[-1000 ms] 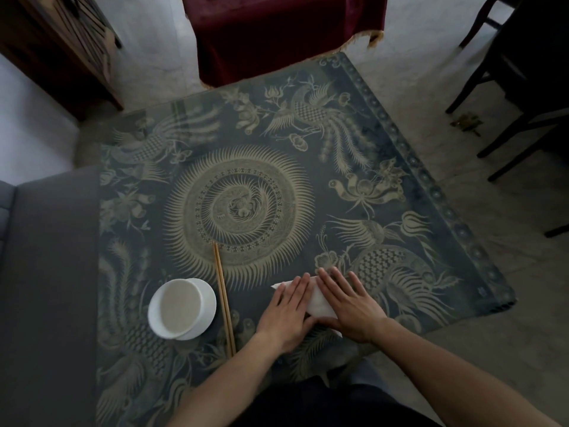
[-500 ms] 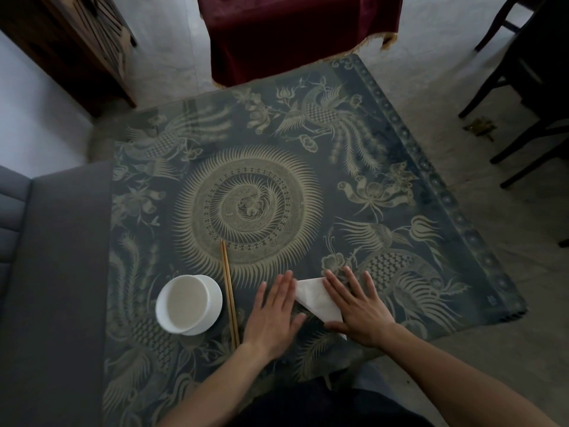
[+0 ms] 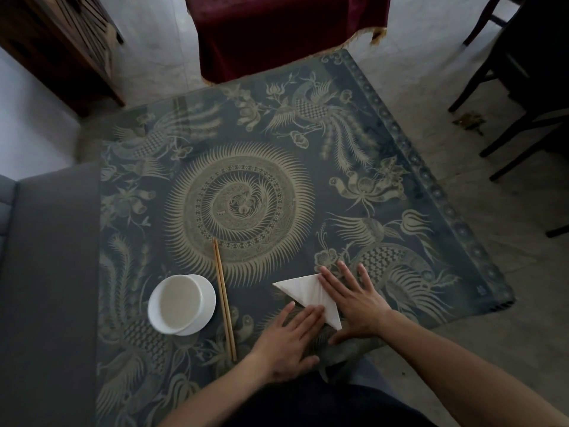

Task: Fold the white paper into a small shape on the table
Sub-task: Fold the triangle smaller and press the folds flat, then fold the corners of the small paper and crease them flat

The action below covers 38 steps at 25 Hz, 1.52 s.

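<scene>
Nearest the camera, at 6 o'clock: left hand (image 3: 284, 340) laid flat, fingers together, tips pressing the near edge of the white paper (image 3: 311, 295). Just beyond, toward 4 o'clock: right hand (image 3: 354, 298) spread wide, palm down, pinning the paper's right side. Neither hand pinching anything. Paper folded into a triangle, lying flat on the near part of the bench (image 3: 385, 167), point aimed toward 9 o'clock. At 8 o'clock, well apart from the paper: white bowl (image 3: 178, 303) resting on a white saucer (image 3: 207, 303), with a pair of wooden chopsticks (image 3: 224, 300) lying between bowl and paper. Farther off, bench cloth patterned with gold birds around a central medallion. At 12 o'clock, past the far edge: dark red fringed cloth (image 3: 286, 32).
</scene>
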Available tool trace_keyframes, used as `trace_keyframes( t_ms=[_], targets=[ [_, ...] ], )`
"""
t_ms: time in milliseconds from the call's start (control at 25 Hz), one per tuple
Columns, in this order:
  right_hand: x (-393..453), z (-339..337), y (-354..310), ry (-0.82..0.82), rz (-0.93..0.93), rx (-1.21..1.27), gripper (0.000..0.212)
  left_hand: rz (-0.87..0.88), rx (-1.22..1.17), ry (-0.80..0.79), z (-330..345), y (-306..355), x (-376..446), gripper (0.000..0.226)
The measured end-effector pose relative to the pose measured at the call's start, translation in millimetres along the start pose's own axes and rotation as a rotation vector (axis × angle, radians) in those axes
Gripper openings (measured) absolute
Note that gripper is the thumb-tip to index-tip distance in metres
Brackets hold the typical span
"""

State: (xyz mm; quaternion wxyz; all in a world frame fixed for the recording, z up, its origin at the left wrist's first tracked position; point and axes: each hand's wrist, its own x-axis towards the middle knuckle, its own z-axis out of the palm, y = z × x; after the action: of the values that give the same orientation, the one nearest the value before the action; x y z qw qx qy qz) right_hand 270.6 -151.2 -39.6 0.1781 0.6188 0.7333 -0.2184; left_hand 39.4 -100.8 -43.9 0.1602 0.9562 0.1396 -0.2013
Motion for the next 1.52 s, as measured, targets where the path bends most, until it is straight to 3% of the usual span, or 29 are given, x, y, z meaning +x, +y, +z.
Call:
trace_keyframes(
  t_ms=[160,320,440,640,760,1080,1520],
  targets=[
    [1,1,1,0.015,-0.002,0.015,0.132,0.042,0.030,0.105,-11,-7,0,0.066],
    [-2,-2,-3,0.090,0.007,0.044,0.105,-0.365,-0.127,0.364,-37,-24,15,0.055],
    [-9,-4,-9,0.161,-0.047,0.013,0.088,-0.557,-0.173,0.339,-49,-41,29,0.054],
    [-15,3,-10,0.147,-0.087,-0.022,0.075,-0.686,-0.230,0.236,-53,-50,41,0.054],
    [-17,7,-10,0.132,-0.087,-0.034,0.074,-0.699,-0.277,0.230,-53,-51,44,0.053],
    [-12,0,-20,0.162,-0.015,-0.009,0.078,-0.642,-0.313,0.252,-60,-60,46,0.021],
    [-15,-3,-22,0.186,-0.029,0.005,0.071,-0.585,-0.308,0.433,-65,-62,48,0.008]
  ],
)
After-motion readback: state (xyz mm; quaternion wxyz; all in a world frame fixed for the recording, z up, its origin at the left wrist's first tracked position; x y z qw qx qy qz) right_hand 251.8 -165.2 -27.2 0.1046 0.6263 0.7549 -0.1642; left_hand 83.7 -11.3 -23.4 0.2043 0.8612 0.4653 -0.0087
